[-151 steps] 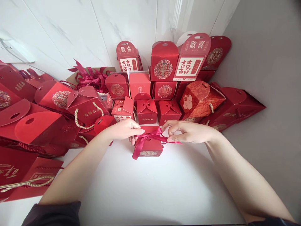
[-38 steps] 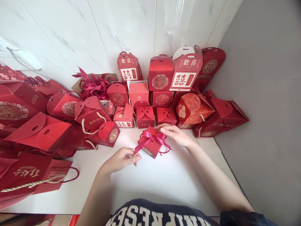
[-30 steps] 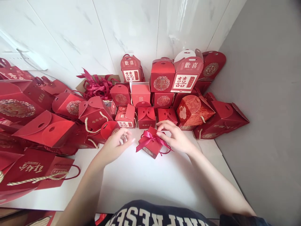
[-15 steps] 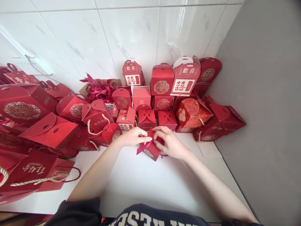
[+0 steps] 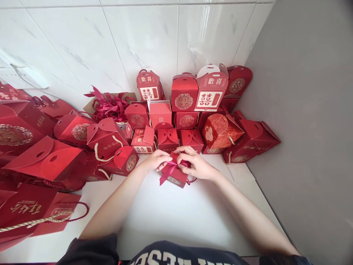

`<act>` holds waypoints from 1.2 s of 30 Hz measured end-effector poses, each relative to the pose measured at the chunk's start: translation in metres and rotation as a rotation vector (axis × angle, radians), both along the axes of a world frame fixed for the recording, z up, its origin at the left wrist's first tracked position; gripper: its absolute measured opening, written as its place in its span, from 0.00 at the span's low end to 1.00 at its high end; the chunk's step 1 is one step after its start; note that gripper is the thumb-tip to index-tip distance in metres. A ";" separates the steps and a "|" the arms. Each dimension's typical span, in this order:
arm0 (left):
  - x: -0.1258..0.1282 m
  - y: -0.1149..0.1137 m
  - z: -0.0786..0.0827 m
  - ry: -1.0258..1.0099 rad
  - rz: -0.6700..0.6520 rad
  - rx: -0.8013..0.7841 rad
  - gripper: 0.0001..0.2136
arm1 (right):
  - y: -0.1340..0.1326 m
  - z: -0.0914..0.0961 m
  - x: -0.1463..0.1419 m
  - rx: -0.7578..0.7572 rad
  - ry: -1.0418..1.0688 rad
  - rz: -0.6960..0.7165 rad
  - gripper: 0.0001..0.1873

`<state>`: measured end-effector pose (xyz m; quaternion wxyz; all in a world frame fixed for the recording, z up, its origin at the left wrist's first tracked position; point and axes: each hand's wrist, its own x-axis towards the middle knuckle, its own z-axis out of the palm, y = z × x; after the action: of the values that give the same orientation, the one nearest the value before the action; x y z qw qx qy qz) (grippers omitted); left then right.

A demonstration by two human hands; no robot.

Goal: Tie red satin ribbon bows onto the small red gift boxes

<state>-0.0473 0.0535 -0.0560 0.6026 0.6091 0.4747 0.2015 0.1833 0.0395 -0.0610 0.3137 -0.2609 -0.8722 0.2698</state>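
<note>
A small red gift box (image 5: 174,178) sits on the white table (image 5: 171,217), tied with a dark pink ribbon (image 5: 167,173). My left hand (image 5: 154,160) pinches the bow from the left, fingers closed on a ribbon loop. From the right, my right hand (image 5: 193,164) rests on top of the box with its fingers closed on the ribbon at the knot. One ribbon tail hangs down the box's front left side.
Many red gift boxes and bags stand packed behind and to the left, such as a tall box (image 5: 184,94) and a rope-handled bag (image 5: 33,217). A heap of pink ribbons (image 5: 109,105) lies at the back. A grey wall (image 5: 303,129) bounds the right.
My left hand let go of the ribbon tail, came back to the box and took hold of the bow again. Both hands now meet on top of the box.
</note>
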 end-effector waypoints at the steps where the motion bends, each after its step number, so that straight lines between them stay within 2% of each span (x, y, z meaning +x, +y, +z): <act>1: 0.000 -0.002 0.000 -0.010 0.010 -0.009 0.18 | -0.001 0.003 0.001 0.005 -0.004 -0.011 0.06; 3: -0.002 -0.006 0.003 -0.022 0.017 -0.023 0.19 | -0.004 0.008 0.003 -0.014 0.004 -0.044 0.05; 7: -0.005 -0.013 0.016 0.029 -0.010 0.042 0.19 | -0.012 0.013 0.012 -0.164 0.078 -0.181 0.11; 11: -0.005 -0.013 0.023 0.086 -0.021 0.173 0.19 | -0.016 0.003 0.018 -0.204 0.101 -0.391 0.09; 13: -0.004 -0.011 0.023 0.082 -0.013 0.213 0.19 | -0.018 -0.003 0.020 -0.209 0.093 -0.437 0.11; 16: -0.002 -0.011 0.021 0.140 0.021 0.229 0.21 | -0.018 -0.012 0.020 -0.275 0.113 -0.413 0.11; 21: 0.005 -0.016 0.021 0.276 0.098 0.273 0.23 | -0.018 -0.023 0.018 -0.530 0.326 -0.357 0.12; 28: 0.010 -0.024 0.022 0.356 0.210 0.399 0.25 | -0.034 -0.018 0.018 -0.696 0.548 -0.274 0.15; 30: 0.008 -0.026 0.021 0.318 0.193 0.361 0.23 | -0.039 -0.019 0.017 -0.744 0.575 -0.244 0.17; 33: 0.004 -0.029 0.016 0.162 0.131 0.192 0.23 | -0.043 -0.024 0.017 -0.770 0.600 -0.196 0.16; 36: 0.000 -0.031 0.007 -0.019 0.171 0.078 0.23 | -0.043 -0.027 0.019 -0.777 0.621 -0.176 0.13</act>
<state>-0.0476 0.0227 -0.0489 0.5636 0.5872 0.5110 0.2765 0.2028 -0.0035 -0.0882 0.4596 -0.3385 -0.5476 0.6118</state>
